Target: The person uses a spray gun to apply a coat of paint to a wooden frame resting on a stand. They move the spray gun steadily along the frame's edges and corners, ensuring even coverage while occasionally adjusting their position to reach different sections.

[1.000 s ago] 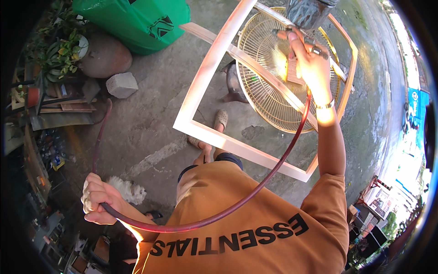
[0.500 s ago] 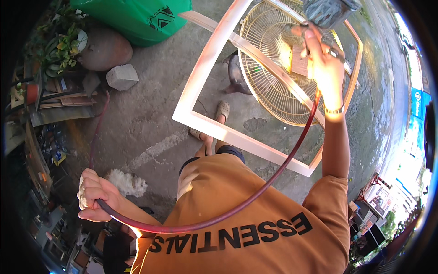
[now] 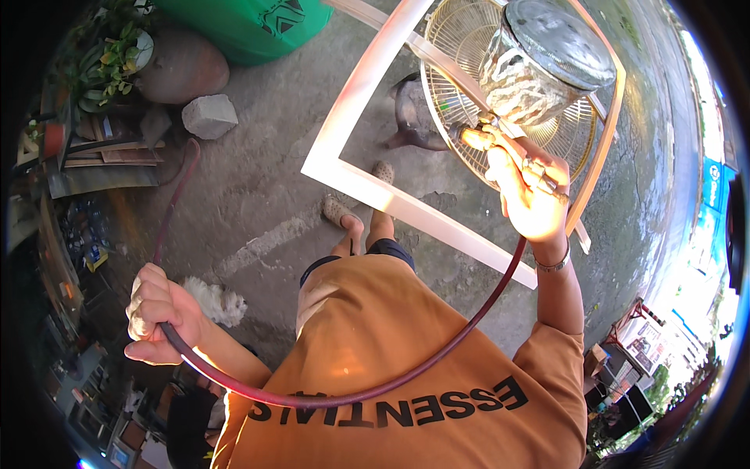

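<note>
In my right hand [image 3: 531,191] is a spray gun [image 3: 476,134] with a large grey metal cup [image 3: 547,55] streaked with pale paint, its lid facing up. A dark red hose [image 3: 375,392] runs from that hand in a loop to my left hand [image 3: 156,316], whose fingers are wrapped around it. Beneath the gun, a pale wooden frame [image 3: 383,202] and a diagonal loose-looking strip of wood [image 3: 449,66] lie over a round wire fan grille [image 3: 453,105]. The gun and cup hide much of the grille.
A green bag [image 3: 266,23], plant pots [image 3: 176,66] and a concrete block [image 3: 209,116] are at the upper left. A white fluffy dog [image 3: 219,301] is near my left arm. Scrap boards and clutter [image 3: 101,164] line the left. A dark curved object [image 3: 414,117] is beside the grille.
My right hand and the spray gun have moved down toward me, so the cup and its lid show fully. My left hand has shifted slightly left and up, still gripping the hose.
</note>
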